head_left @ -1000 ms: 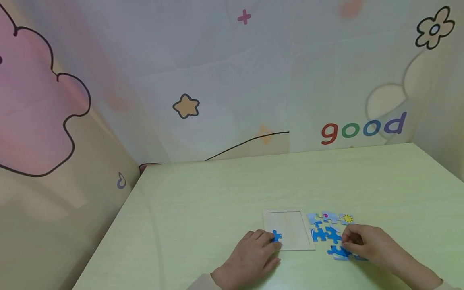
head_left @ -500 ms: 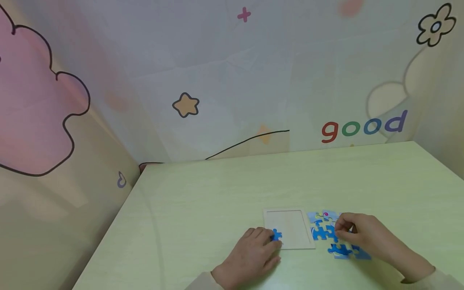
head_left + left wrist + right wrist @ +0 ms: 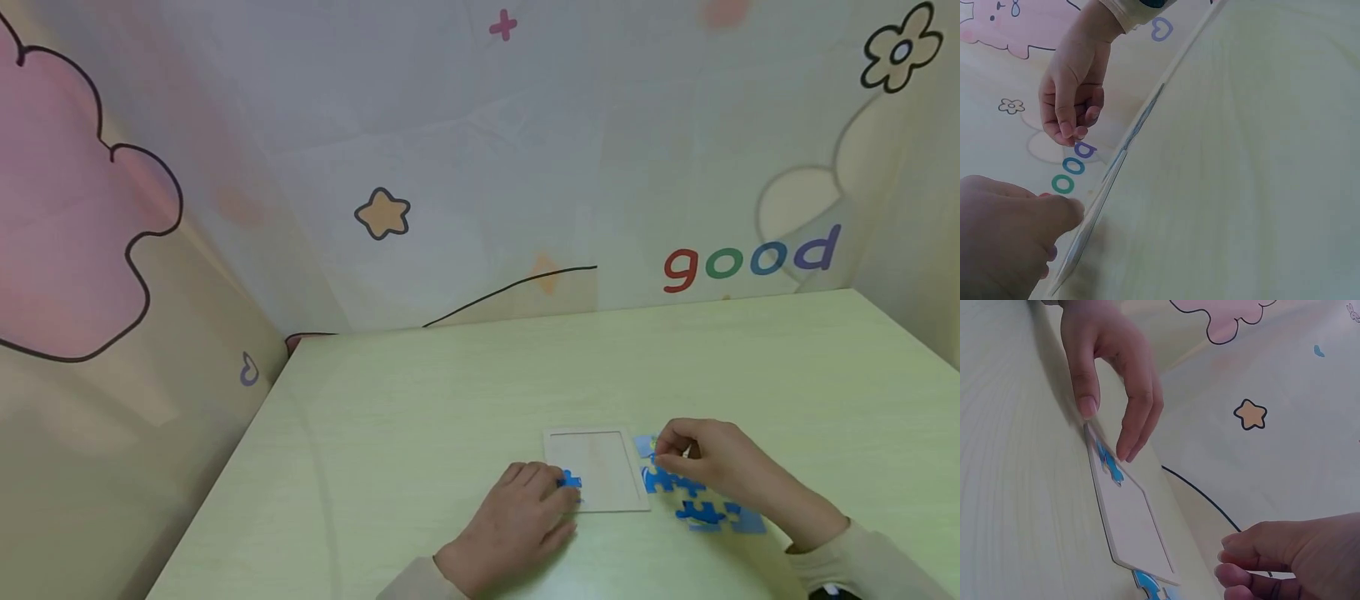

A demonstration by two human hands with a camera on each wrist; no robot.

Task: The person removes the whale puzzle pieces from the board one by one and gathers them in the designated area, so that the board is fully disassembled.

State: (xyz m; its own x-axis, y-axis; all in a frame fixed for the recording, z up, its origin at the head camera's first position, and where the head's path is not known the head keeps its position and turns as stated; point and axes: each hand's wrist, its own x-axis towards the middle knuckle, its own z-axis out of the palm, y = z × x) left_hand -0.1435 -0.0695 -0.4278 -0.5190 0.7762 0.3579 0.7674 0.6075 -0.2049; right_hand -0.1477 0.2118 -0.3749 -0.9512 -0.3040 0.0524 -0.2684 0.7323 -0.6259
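A shallow, light-coloured puzzle tray (image 3: pixel 600 472) lies on the table, with a blue jigsaw piece (image 3: pixel 572 479) at its left side. My left hand (image 3: pixel 517 521) rests at the tray's left edge; in the right wrist view its thumb (image 3: pixel 1087 407) touches a corner and the fingers reach over that side. Just right of the tray, my right hand (image 3: pixel 720 458) hovers over several blue jigsaw pieces (image 3: pixel 675 482). Its fingers are curled towards the thumb, and neither wrist view shows a piece between them. Part of the top row of pieces is hidden behind this hand.
Loose jigsaw pieces (image 3: pixel 701 512) lie nearest the table's front, right of the tray. The pale green table (image 3: pixel 420 400) ends at a printed backdrop (image 3: pixel 465 208) behind and at the sides.
My right hand has moved left and away from me across the loose pieces, uncovering the near ones. My left hand stays at the tray, and the piece in it has not moved.
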